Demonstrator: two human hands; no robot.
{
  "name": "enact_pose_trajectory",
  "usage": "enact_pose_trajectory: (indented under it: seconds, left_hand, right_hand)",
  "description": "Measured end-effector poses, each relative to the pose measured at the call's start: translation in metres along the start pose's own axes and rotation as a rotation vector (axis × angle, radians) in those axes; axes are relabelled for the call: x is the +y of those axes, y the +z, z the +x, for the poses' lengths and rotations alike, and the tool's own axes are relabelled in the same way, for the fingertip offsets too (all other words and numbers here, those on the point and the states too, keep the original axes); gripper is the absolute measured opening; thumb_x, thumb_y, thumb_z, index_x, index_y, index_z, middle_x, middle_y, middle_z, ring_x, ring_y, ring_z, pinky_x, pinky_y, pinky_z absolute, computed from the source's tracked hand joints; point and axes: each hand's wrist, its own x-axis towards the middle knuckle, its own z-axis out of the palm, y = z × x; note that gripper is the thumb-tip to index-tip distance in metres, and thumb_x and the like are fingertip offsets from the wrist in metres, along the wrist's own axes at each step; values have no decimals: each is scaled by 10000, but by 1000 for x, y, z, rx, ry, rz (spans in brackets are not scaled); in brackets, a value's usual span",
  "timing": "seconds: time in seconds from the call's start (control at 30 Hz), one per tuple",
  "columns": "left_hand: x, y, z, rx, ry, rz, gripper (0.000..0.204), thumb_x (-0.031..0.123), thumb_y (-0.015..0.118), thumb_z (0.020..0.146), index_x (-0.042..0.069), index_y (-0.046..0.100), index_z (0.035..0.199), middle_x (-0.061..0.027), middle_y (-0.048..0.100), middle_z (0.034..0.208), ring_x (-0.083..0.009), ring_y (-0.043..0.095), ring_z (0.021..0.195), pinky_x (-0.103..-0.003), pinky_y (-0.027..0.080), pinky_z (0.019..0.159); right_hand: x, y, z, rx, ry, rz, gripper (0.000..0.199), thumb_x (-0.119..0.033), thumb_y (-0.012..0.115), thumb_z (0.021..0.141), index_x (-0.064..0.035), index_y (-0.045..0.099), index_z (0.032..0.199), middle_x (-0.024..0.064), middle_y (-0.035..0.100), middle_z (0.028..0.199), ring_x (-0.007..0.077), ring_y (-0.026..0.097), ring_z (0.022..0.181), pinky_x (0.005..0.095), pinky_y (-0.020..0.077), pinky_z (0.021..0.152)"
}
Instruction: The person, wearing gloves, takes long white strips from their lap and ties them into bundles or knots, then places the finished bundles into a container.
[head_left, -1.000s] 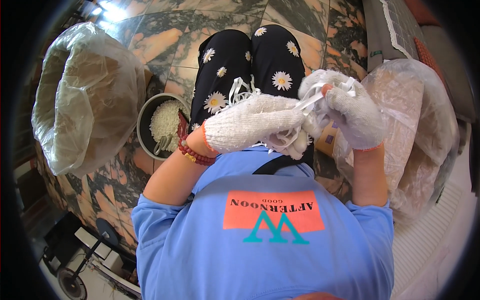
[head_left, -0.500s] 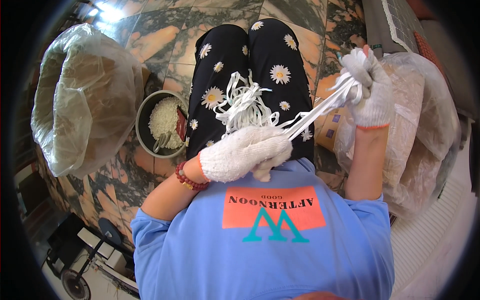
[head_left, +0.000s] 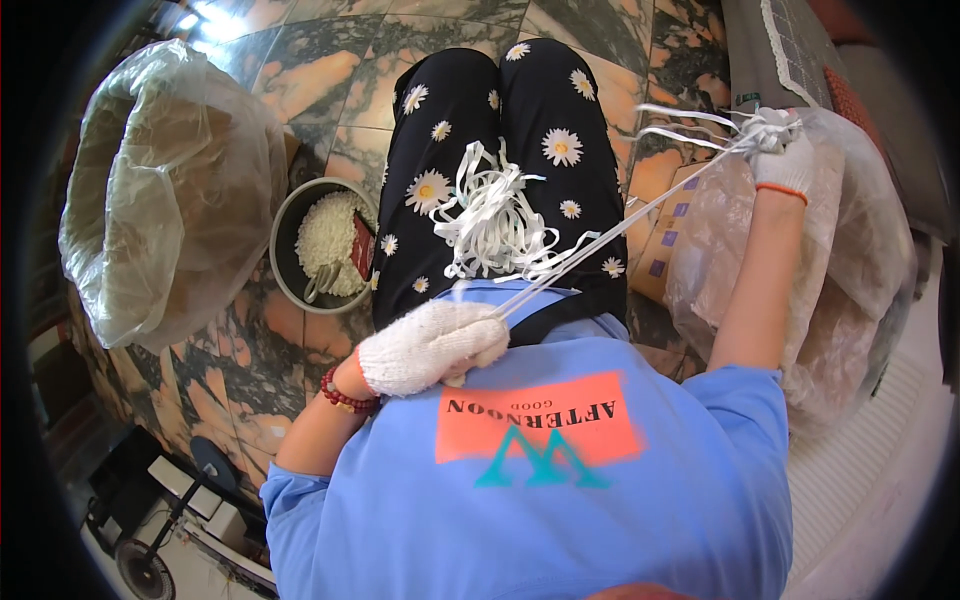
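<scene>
Both of my hands wear white knit gloves. My left hand (head_left: 435, 342), held low at the front of my blue shirt, is closed round one end of a bundle of flat white cords (head_left: 625, 224). The cords stretch taut up to the right, where my right hand (head_left: 783, 148) grips them in a closed fist. Loose cord ends stick out to the left of that fist. On my black daisy-print trousers lies a tangled heap of similar white cords (head_left: 492, 215). The fingers of my left hand are mostly hidden.
A large clear plastic bag (head_left: 170, 200) stands open at the left. Beside my leg is a round bucket (head_left: 283, 272) holding small white pieces and a red packet (head_left: 363, 247). At the right are a filled plastic bag (head_left: 850, 260) and a brown carton (head_left: 660, 250). A sofa stands behind them.
My right hand has moved outward to the right and my left hand down and to the left. The cords between them are stretched longer. The heap on my lap stays in place.
</scene>
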Motion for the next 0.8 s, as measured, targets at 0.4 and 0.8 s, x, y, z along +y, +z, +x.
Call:
enact_pose_trajectory:
  seconds: [0.4, 0.8]
  left_hand:
    - [-17, -17, 88, -85, 308, -506, 425, 294, 437, 1086, 9, 504, 1395, -75, 588, 1181, -150, 649, 993, -299, 588, 782]
    - [-9, -14, 85, -16, 215, -842, 694, 606, 294, 1073, -16, 538, 1260, -110, 596, 1174, -252, 666, 1064, -364, 602, 869]
  right_hand:
    - [97, 73, -197, -315, -53, -365, 268, -302, 568, 1042, -47, 652, 1035, 3, 469, 662, 148, 560, 599, 294, 494, 543]
    - [13, 30, -173, -843, -890, -594, 497, -228, 518, 1040, 87, 404, 1406, 245, 589, 1310, 289, 675, 1035, 429, 597, 888]
